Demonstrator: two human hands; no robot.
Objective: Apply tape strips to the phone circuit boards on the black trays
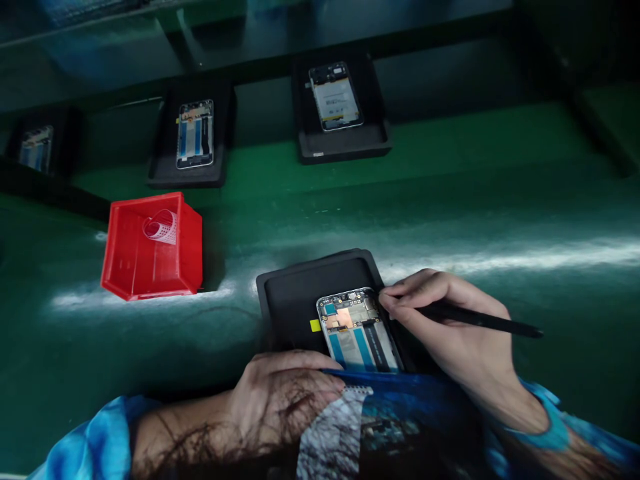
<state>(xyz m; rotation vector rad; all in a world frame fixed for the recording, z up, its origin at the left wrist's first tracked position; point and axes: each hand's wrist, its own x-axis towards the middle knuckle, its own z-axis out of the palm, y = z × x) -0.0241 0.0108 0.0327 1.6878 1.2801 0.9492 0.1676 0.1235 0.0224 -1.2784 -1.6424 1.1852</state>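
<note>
An opened phone (350, 330) lies in a black tray (290, 293), showing its circuit board and blue strips below. My right hand (450, 317) is closed around a slim black pen-like tool (495, 321), with thumb and forefinger pinched at the phone's upper right corner. The tool's tip is hidden by the fingers. Beside the phone's lower end, my left hand (285, 393) has its fingers pressed together. Its fingertips meet a white strip with a dotted edge (333, 433); hair and dark clothing partly cover this area. A yellow tab (315, 325) sticks out left of the phone.
On the green bench (450, 220) stands a red bin (150, 260) holding a curled perforated strip (163, 227). Farther back are black trays with opened phones: one at right (337, 97), one in the middle (196, 133), one at far left (37, 148).
</note>
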